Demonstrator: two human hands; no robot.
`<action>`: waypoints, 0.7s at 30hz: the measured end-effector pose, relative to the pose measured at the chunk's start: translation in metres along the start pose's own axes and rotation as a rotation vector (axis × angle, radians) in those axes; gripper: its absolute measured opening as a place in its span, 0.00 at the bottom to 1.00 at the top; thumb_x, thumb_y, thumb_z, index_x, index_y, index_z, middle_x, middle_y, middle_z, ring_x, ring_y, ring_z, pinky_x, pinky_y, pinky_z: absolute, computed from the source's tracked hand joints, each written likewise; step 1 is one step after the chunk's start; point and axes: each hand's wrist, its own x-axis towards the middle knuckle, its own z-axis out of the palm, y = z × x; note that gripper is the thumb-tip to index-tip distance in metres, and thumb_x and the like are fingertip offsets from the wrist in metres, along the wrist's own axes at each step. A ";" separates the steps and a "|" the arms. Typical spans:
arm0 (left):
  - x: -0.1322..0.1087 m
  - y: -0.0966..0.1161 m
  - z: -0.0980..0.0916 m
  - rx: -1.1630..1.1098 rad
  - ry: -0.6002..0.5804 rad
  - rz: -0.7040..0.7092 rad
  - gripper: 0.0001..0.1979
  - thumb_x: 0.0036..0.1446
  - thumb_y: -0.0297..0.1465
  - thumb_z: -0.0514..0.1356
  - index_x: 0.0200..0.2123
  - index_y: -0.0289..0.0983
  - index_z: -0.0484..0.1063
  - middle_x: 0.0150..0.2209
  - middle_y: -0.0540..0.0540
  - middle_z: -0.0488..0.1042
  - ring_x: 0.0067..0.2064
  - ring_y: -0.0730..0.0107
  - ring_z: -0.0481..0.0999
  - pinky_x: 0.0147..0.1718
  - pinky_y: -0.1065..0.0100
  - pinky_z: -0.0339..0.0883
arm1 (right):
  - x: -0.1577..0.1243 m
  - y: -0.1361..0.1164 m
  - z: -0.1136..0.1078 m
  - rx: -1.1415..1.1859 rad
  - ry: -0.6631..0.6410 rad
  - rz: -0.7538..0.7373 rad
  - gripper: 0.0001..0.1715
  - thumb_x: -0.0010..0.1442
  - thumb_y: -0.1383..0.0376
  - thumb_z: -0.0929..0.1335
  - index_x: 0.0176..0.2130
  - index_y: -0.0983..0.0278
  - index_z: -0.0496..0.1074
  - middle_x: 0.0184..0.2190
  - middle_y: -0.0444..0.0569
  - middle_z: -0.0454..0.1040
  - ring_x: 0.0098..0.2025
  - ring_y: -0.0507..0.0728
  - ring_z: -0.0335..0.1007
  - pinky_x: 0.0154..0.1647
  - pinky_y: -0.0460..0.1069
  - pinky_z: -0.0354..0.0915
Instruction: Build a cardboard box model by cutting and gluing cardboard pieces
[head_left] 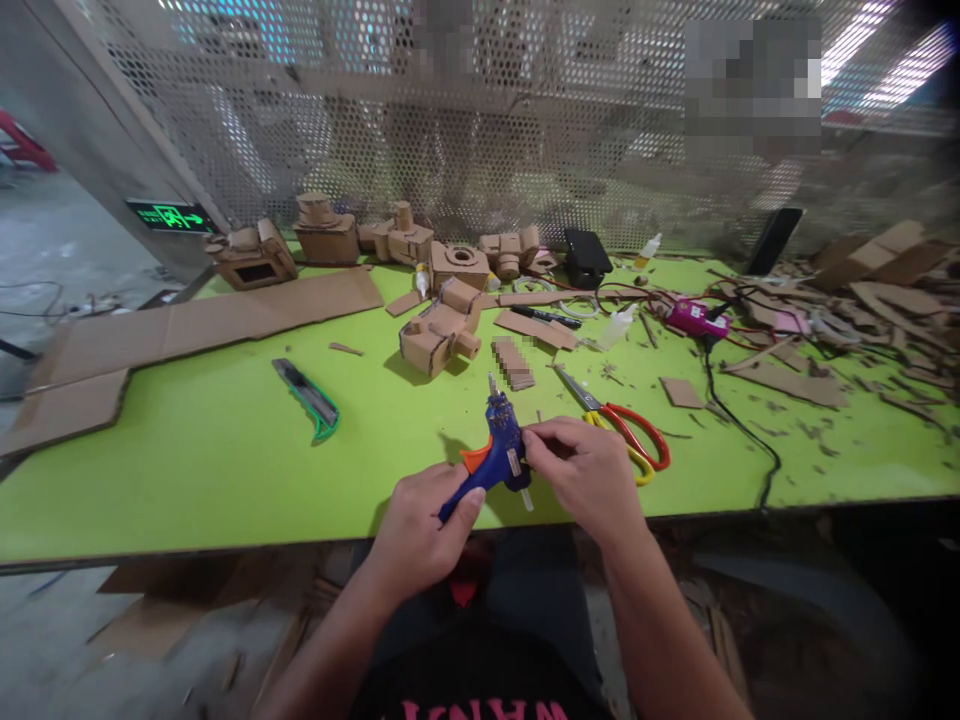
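Observation:
A blue hot glue gun [501,440] with an orange trigger is held over the near edge of the green table, nozzle pointing away from me. My left hand [427,525] is closed round its handle. At the gun's right side, my right hand [581,465] has thumb and forefinger pinched together against the body; whatever sits between those fingertips is hidden. A clear glue stick [528,498] pokes out of the gun's back end. Just beyond the nozzle lie small stacked cardboard strips [513,362]. Scissors [611,415] with red and yellow handles lie beside my right hand.
A green utility knife [307,400] lies to the left, near a long cardboard sheet [217,315]. Cardboard models [439,325] stand toward the perforated metal screen [465,150]. Rightward are a purple power strip [697,318], a black cable [739,430] and cardboard scraps [795,382].

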 end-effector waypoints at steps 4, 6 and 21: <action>0.001 0.001 -0.002 -0.029 -0.015 -0.054 0.14 0.66 0.35 0.53 0.28 0.37 0.67 0.24 0.51 0.66 0.27 0.72 0.65 0.27 0.70 0.57 | -0.003 0.003 -0.002 0.102 -0.027 0.038 0.11 0.61 0.64 0.68 0.35 0.65 0.80 0.31 0.49 0.81 0.27 0.54 0.75 0.28 0.48 0.70; 0.002 0.002 -0.002 -0.015 -0.002 -0.046 0.14 0.66 0.35 0.53 0.29 0.37 0.68 0.24 0.50 0.66 0.27 0.71 0.66 0.28 0.70 0.57 | -0.005 0.001 -0.004 0.085 -0.031 0.002 0.11 0.62 0.64 0.68 0.38 0.65 0.80 0.33 0.50 0.81 0.30 0.55 0.76 0.30 0.48 0.71; -0.006 -0.002 0.011 0.212 0.132 0.178 0.07 0.65 0.29 0.54 0.35 0.34 0.69 0.29 0.45 0.71 0.31 0.66 0.70 0.32 0.68 0.64 | -0.003 -0.022 -0.011 -0.203 -0.055 -0.112 0.09 0.59 0.68 0.69 0.30 0.62 0.79 0.23 0.43 0.78 0.24 0.52 0.72 0.28 0.46 0.64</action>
